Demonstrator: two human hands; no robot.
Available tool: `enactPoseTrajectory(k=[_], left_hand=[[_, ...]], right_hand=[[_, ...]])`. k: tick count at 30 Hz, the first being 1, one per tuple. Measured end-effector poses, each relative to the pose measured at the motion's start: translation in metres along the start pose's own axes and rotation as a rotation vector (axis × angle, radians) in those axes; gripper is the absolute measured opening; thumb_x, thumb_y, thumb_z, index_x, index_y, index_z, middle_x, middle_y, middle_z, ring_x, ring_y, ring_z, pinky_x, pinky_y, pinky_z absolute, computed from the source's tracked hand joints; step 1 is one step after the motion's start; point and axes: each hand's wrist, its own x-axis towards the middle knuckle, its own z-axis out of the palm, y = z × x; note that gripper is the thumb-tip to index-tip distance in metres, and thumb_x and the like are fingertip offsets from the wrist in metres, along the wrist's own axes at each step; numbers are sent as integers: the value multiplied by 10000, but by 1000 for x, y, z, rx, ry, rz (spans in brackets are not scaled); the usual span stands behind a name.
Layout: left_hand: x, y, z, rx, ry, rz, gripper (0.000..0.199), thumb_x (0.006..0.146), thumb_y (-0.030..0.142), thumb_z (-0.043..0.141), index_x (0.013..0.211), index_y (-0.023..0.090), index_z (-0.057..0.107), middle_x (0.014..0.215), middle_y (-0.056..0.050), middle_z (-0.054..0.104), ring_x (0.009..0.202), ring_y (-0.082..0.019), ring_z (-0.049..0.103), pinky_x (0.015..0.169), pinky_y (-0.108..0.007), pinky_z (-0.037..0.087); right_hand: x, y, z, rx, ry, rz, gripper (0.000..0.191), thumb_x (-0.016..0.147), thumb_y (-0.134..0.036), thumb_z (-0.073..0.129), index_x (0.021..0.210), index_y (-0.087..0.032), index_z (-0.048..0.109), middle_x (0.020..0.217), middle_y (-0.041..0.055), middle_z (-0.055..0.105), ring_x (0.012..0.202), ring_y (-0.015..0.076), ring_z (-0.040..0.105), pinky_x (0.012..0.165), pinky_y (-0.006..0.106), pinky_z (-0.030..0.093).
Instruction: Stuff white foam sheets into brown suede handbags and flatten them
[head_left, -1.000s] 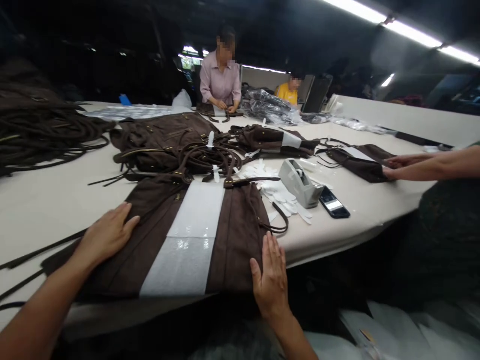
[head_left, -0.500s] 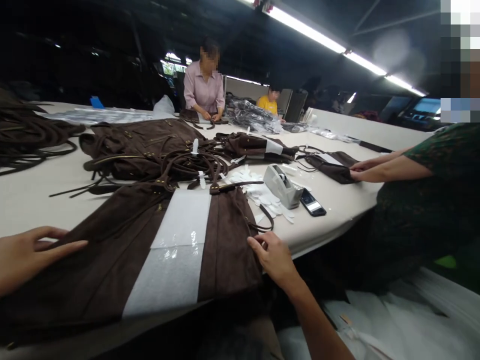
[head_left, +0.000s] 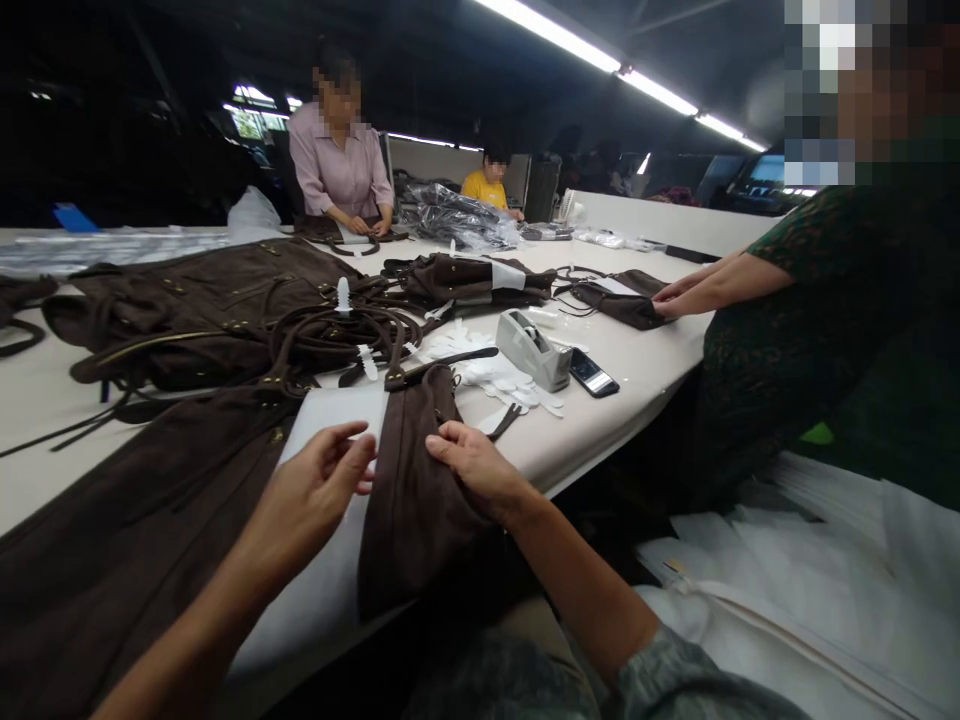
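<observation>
A dark brown handbag (head_left: 172,480) lies flat at the table's front edge. A white paper strip (head_left: 300,590) wraps its middle, and its looped handles point away from me. My right hand (head_left: 476,465) grips the bag's right side, thumb on top and fingers partly hidden behind the cloth. Over the strip hovers my left hand (head_left: 319,490), its fingers loosely bent and apart, holding nothing that I can see. Beyond the bag's right corner are a grey tape dispenser (head_left: 531,350) and a scatter of white plastic pieces (head_left: 499,378).
More brown bags (head_left: 202,290) are heaped behind mine. A phone (head_left: 594,374) lies beside the dispenser. At right a co-worker's hands (head_left: 670,298) touch another bag; a person in pink (head_left: 341,165) works across the table (head_left: 585,430). White sheets (head_left: 795,560) are piled at lower right.
My left hand has moved from the bag's left end to above the paper strip. My right hand has closed on the bag's right side, which now looks bunched inward. The view has shifted right.
</observation>
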Motion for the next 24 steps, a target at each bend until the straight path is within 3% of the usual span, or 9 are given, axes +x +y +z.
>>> enactPoseTrajectory(k=[2, 5, 7, 10, 13, 16, 18, 21, 24], left_hand=[[28, 20, 24, 202, -111, 9, 714, 896, 647, 210, 1303, 119, 466, 1135, -141, 666, 926, -238, 686, 784, -364, 575], [62, 33, 53, 453, -144, 0, 531, 853, 546, 435, 1156, 134, 578, 1161, -175, 664, 1081, -338, 636, 902, -432, 513], [71, 34, 60, 603, -131, -33, 408, 817, 429, 510, 1084, 135, 602, 1097, -197, 681, 1072, -391, 630, 875, -465, 499], [65, 36, 58, 774, -74, -75, 338, 836, 299, 436, 1099, 161, 597, 1006, -188, 699, 994, -397, 657, 768, -447, 505], [54, 45, 59, 887, -9, -69, 355, 863, 250, 384, 1145, 182, 588, 943, -167, 707, 919, -396, 675, 701, -437, 501], [48, 54, 74, 966, 35, -21, 365, 867, 152, 324, 1109, 155, 598, 921, -159, 701, 886, -380, 683, 683, -434, 503], [46, 57, 85, 997, 48, 22, 405, 859, 91, 295, 1144, 115, 581, 945, -160, 691, 899, -358, 682, 683, -423, 508], [43, 55, 96, 1020, 58, 67, 487, 875, 77, 291, 1327, 47, 471, 1030, -172, 667, 956, -332, 669, 699, -404, 517], [37, 51, 99, 1022, 50, 86, 500, 904, 134, 339, 1390, 54, 425, 1092, -154, 641, 962, -309, 662, 700, -380, 521]], right_hand=[[-3, 13, 12, 77, -48, -6, 275, 775, -360, 715, 778, -188, 500, 647, -59, 498, 557, 87, 431, 561, 209, 369], [-8, 32, 21, 57, -82, -96, 197, 781, -297, 722, 853, -191, 572, 775, -29, 587, 739, 125, 554, 757, 244, 458], [-11, 39, 14, -11, -139, -88, 83, 819, -233, 658, 880, -190, 621, 815, -13, 627, 810, 146, 600, 834, 275, 477], [-11, 37, -12, -116, -149, -19, 109, 852, -172, 560, 869, -171, 667, 765, 4, 650, 732, 146, 641, 741, 275, 520], [0, 24, -45, -343, 125, -95, 144, 857, -162, 558, 946, -174, 671, 781, 15, 671, 669, 145, 656, 669, 263, 526], [19, 12, -66, -787, 323, -162, 159, 849, -184, 611, 995, -193, 675, 873, 31, 714, 816, 176, 682, 794, 278, 510], [32, 9, -71, -968, 334, -146, 164, 845, -250, 657, 994, -185, 682, 900, 52, 728, 913, 211, 676, 858, 298, 486], [50, 11, -67, -1011, 327, -85, 277, 813, -396, 717, 969, -170, 677, 905, 89, 728, 933, 258, 671, 837, 332, 487], [62, 16, -56, -1080, 353, -50, 325, 777, -473, 727, 943, -201, 666, 904, 85, 722, 916, 271, 670, 799, 345, 492]])
